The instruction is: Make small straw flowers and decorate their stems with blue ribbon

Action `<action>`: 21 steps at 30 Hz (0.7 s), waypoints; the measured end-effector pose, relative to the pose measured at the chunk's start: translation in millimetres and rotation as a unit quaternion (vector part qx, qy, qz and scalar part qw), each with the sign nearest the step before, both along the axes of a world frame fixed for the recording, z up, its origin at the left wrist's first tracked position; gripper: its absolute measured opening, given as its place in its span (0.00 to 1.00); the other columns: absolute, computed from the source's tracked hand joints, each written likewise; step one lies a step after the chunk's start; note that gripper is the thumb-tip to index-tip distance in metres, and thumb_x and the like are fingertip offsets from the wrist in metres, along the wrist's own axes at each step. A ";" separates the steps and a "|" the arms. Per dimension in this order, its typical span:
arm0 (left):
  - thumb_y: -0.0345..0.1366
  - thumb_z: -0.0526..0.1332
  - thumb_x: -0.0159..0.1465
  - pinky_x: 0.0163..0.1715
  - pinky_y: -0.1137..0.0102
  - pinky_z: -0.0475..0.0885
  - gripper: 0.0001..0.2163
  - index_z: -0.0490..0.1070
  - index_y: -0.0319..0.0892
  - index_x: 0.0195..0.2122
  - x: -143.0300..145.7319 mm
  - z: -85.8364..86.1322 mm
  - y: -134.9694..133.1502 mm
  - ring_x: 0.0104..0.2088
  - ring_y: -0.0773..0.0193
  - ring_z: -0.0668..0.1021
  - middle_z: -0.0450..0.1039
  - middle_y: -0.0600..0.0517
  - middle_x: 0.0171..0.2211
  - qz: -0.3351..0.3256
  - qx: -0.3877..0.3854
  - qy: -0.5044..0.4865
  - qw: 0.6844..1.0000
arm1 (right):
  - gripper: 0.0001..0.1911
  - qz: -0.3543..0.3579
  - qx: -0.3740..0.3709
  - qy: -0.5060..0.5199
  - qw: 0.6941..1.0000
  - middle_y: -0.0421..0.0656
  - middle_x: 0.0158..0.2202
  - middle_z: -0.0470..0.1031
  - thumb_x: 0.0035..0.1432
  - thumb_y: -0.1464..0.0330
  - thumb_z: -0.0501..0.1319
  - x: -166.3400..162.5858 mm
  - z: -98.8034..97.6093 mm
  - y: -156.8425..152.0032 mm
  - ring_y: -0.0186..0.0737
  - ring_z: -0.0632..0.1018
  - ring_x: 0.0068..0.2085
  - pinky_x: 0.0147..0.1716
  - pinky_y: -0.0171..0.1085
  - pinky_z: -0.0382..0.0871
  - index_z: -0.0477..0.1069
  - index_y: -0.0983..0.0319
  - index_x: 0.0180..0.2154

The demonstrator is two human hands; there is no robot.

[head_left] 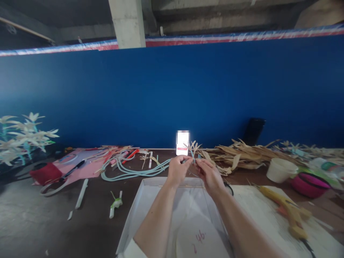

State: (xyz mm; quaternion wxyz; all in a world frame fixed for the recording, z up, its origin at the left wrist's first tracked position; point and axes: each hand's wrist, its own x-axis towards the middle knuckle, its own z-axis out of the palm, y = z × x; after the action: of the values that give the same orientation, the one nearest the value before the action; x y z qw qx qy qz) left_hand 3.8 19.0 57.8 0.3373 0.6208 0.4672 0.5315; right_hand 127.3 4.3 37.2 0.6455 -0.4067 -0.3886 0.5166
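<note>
A small flower of pale dried husk-like petals [194, 145] on a light blue stem stands upright between my hands. My left hand [179, 169] is closed in a pinch at the stem, thumb and fingertips together; something small and dark shows at its fingertips. From the other side, my right hand [211, 176] has its fingers closed on the same stem, just below the petals. Both hands are above the far end of a shallow white box [134, 211] with handwritten marks on a white sheet inside. The exact grip points are too small to make out.
Light blue cord [126, 176] lies coiled left, near pink paper [80, 163] and a red roll [46, 174]. Dried husks [249, 154], a white cup [281, 170], a magenta bowl-like item [310, 185] and a yellow glue gun [288, 209] are right. Finished-looking flowers [29, 132] stand far left.
</note>
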 end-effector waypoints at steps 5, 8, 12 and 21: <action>0.39 0.60 0.53 0.35 0.71 0.68 0.11 0.77 0.39 0.31 -2.4 -1.2 2.2 0.31 0.63 0.75 0.77 0.50 0.30 -0.003 0.006 0.011 1.000 | 0.14 -0.009 0.020 -0.077 0.997 0.39 0.22 0.71 0.41 0.59 0.67 -0.2 -2.1 0.4 0.31 0.66 0.22 0.21 0.31 0.57 0.74 0.64 0.28; 0.39 0.60 0.53 0.35 0.71 0.68 0.10 0.77 0.39 0.30 -2.9 -0.5 1.9 0.32 0.64 0.76 0.77 0.51 0.30 0.001 0.014 0.019 1.000 | 0.16 -0.035 0.034 -0.109 0.993 0.40 0.24 0.72 0.41 0.59 0.67 -0.8 -4.8 1.2 0.32 0.69 0.23 0.24 0.32 0.61 0.75 0.64 0.30; 0.38 0.60 0.53 0.34 0.72 0.67 0.09 0.77 0.40 0.30 -3.2 1.7 0.2 0.32 0.64 0.76 0.77 0.51 0.29 0.007 0.017 0.029 0.999 | 0.18 -0.059 0.050 -0.147 0.986 0.42 0.27 0.75 0.43 0.58 0.65 -3.1 -5.2 -0.2 0.37 0.72 0.27 0.28 0.35 0.65 0.75 0.64 0.34; 0.38 0.60 0.54 0.35 0.72 0.68 0.08 0.77 0.41 0.30 -1.9 2.0 -0.1 0.32 0.64 0.76 0.78 0.52 0.30 0.018 0.022 0.039 0.999 | 0.15 -0.160 0.083 -0.283 0.942 0.45 0.25 0.76 0.47 0.60 0.62 -8.1 7.7 -9.1 0.41 0.74 0.28 0.28 0.37 0.66 0.76 0.65 0.30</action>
State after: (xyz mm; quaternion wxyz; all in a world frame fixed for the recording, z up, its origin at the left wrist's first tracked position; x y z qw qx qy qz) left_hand 1.9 18.9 59.8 0.2955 0.6400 0.4792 0.5230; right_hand 119.2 -4.8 44.8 0.6142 -0.5384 -0.5264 0.2361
